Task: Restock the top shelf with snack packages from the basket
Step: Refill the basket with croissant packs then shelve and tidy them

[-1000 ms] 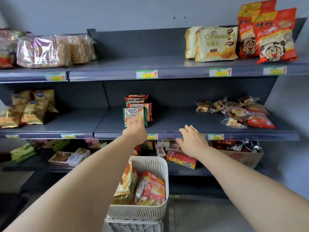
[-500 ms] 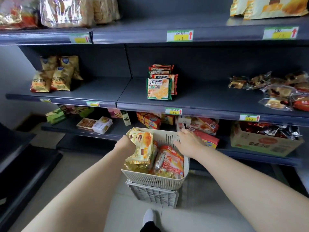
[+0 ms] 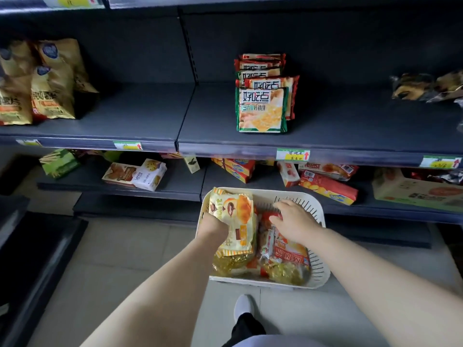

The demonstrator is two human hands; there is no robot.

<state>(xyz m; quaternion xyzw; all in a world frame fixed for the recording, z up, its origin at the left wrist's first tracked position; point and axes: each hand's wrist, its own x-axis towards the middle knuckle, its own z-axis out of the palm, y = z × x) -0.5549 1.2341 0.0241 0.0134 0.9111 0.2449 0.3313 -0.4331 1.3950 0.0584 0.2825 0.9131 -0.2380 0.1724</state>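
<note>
restocking looks to be at the pick-up stage: inside the white basket [image 3: 318, 214], the left hand [image 3: 213, 225] grips an upright yellow croissant package [image 3: 233, 214], its fingers hidden behind the pack. the right hand [image 3: 293, 221] lays loosely spread fingers on a red snack package [image 3: 283, 251]. several packages lie inside, unshelved. the top shelf [image 3: 250, 1], above the basket, is cut off but for its front edge.

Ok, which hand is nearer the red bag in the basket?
Right. The right hand touches the top end of the red bag; the left hand grips the yellow pack beside it.
</note>
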